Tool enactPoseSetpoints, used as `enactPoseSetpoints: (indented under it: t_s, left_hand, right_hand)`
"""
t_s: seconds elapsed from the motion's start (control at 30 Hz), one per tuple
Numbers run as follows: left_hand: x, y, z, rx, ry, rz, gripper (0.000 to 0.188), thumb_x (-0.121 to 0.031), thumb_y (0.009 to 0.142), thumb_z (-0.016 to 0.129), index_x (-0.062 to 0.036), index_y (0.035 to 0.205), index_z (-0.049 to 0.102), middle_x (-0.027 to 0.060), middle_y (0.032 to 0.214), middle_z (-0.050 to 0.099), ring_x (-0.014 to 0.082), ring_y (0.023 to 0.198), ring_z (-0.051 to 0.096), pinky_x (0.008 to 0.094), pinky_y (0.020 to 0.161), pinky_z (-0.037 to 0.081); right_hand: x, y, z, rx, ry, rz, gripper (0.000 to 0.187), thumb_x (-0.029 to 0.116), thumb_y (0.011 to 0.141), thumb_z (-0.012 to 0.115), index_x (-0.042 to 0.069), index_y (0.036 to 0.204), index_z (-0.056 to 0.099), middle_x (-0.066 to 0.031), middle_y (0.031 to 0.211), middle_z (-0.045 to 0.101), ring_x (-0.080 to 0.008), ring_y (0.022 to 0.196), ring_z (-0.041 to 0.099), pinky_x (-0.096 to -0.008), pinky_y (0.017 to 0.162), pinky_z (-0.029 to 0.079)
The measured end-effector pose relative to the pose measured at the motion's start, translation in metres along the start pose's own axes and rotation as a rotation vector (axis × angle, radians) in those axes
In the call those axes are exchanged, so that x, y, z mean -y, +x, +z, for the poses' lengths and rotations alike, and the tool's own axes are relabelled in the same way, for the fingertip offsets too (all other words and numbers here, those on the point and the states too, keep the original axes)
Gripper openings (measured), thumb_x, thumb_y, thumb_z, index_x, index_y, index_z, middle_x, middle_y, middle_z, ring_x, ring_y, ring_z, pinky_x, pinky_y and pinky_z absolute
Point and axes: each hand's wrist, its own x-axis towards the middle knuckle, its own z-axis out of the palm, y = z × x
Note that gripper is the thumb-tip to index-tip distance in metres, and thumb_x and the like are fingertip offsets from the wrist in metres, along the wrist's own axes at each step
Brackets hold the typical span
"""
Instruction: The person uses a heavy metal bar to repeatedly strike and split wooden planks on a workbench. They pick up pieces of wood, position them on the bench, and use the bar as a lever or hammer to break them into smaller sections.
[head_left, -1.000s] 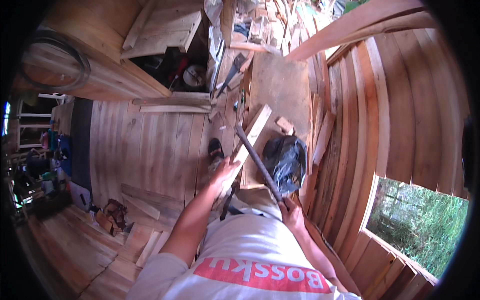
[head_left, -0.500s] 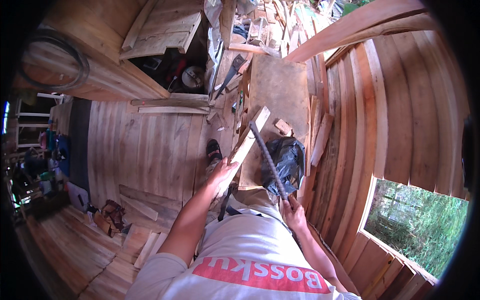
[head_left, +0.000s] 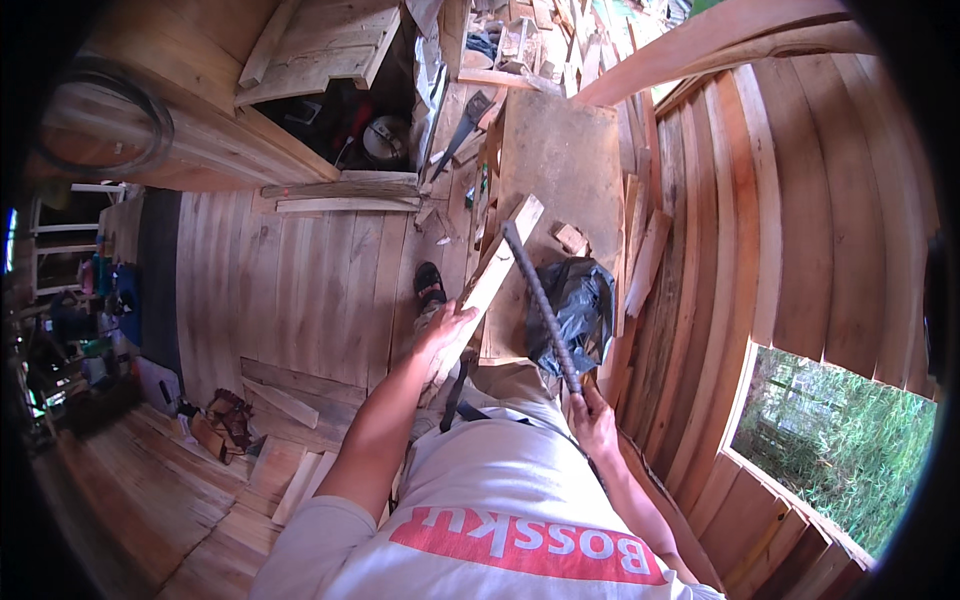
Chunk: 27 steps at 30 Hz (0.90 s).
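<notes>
"Any writing from where you're standing?"

"Pale letters on a red band across the person's shirt, upside down from here."

"And containers?"

"A wooden box, over at the upper left. It's dark in there, but I can make out a round silvery thing and something red. Then there's a black plastic bag, crumpled on the near end of the bench. I can't tell what's in it."

"What about the hands?"

"The left hand is wrapped round a wooden strip, thumb on top. The strip slants up over the bench's left edge, its near end down by the person's leg."

"The right?"

"The right hand has its fingers curled round the near end of a dark bar. The bar runs past the bag, and its far end comes to the strip's edge. Touching or just above, I can't tell."

"Anything else near?"

"A wood block on the bench, just beyond the bag, and a saw on the floor near the box."
</notes>
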Motion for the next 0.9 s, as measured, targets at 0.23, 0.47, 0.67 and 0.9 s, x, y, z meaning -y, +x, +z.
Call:
enactPoseSetpoints:
  t_s: [0.23,0.47,0.67,0.9]
  left_hand:
    - [0.066,0.035,0.015,-0.079,-0.02,0.083,0.091,-0.057,0.085,0.06,0.0122,0.139,0.033,0.0311,0.136,0.046,0.0361,0.132,0.042,0.0361,0.106,0.036]
    - [0.095,0.05,0.019,-0.044,-0.139,0.062,0.083,-0.052,0.085,0.062,0.0078,0.138,0.038,0.0242,0.135,0.049,0.0304,0.128,0.046,0.036,0.104,0.038]
    - [0.095,0.055,0.016,-0.041,-0.127,0.107,0.073,-0.041,0.088,0.065,0.0063,0.137,0.04,0.0191,0.133,0.053,0.0251,0.124,0.049,0.0333,0.102,0.039]
    - [0.045,0.024,0.014,-0.025,-0.204,0.064,0.056,-0.037,0.087,0.065,0.0027,0.124,0.051,0.0124,0.106,0.062,0.0186,0.096,0.057,0.0344,0.085,0.046]
  right_hand:
    - [-0.011,0.005,0.017,-0.023,-0.042,-0.02,0.049,0.037,0.095,0.051,0.002,0.129,0.053,-0.0301,0.102,0.063,-0.0419,0.104,0.061,-0.0461,0.088,0.047]
    - [0.002,-0.005,-0.002,-0.02,0.036,-0.043,0.043,0.038,0.096,0.05,0.005,0.124,0.056,-0.0195,0.079,0.064,-0.0351,0.081,0.066,-0.0422,0.073,0.049]
    - [-0.007,0.003,0.017,-0.029,-0.071,-0.045,0.044,0.039,0.095,0.051,0.008,0.126,0.054,-0.0251,0.09,0.067,-0.0425,0.09,0.065,-0.0482,0.078,0.049]
    - [0.013,-0.009,0.004,0.065,-0.031,-0.068,0.047,0.041,0.095,0.05,0.006,0.127,0.055,-0.0273,0.1,0.065,-0.0428,0.102,0.061,-0.0473,0.086,0.047]
